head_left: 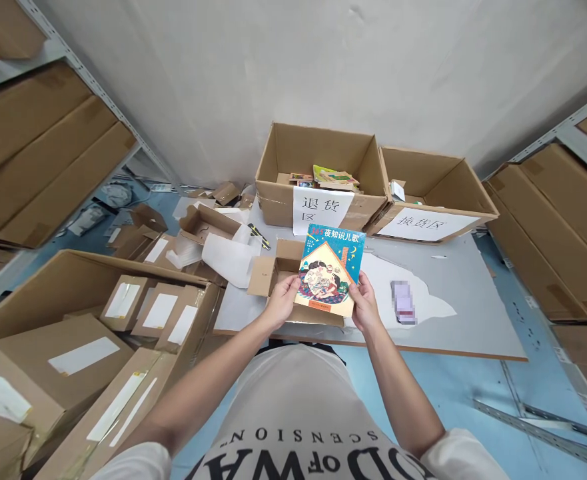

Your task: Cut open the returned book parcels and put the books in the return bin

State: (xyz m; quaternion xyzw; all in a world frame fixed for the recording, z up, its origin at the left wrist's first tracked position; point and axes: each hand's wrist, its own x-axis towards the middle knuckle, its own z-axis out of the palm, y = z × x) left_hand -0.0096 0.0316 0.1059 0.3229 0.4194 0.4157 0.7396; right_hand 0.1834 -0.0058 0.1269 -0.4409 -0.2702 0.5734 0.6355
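A children's book [329,267] with a blue and cream illustrated cover is held up, cover toward me. My left hand [284,299] grips its left edge and my right hand [365,301] grips its lower right edge. Beneath and behind the book stands an opened cardboard box [260,275] with its flaps out, partly hidden by the book. To the right, a sheet of white packing foam [426,297] lies on the table under a purple, blurred item [404,300].
Two labelled cartons stand at the back: the left carton [276,200] holds books, the right carton [453,187] a few items. A utility knife [259,236] lies on the grey table [478,293]. A large carton [68,263] of sealed parcels is at left. Shelves of boxes flank both sides.
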